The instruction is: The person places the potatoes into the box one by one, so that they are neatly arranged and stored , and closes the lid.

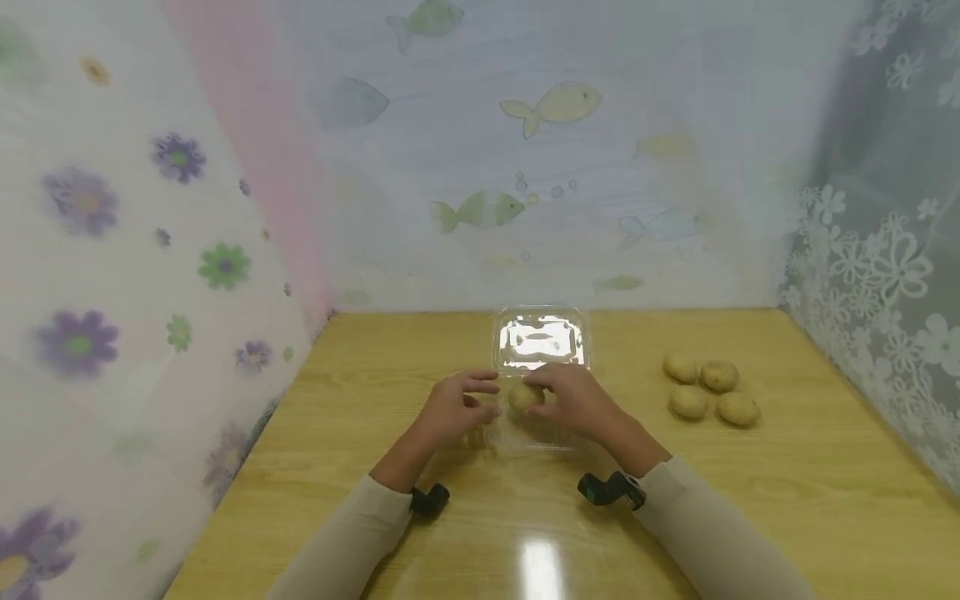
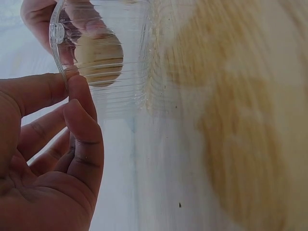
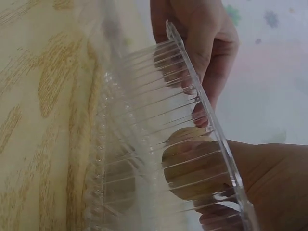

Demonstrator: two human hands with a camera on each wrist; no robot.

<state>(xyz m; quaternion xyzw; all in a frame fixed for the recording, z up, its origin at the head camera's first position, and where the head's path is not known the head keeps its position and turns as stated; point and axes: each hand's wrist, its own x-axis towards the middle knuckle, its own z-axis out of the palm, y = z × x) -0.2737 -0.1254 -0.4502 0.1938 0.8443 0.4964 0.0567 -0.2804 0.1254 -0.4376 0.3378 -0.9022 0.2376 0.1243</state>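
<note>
A clear plastic box lies on the table in front of me, its hinged lid folded open toward the wall. Over the box, my right hand grips a potato between thumb and fingers. Through the ribbed wall in the right wrist view, that potato appears inside the rim. At the box's left side, my left hand pinches the rim between thumb and index finger in the left wrist view; its other fingers are loosely bent.
Several more potatoes sit in a group on the right part of the wooden table. Patterned cloth walls stand behind the table and along both sides. Dark wrist mounts hang below the sleeves.
</note>
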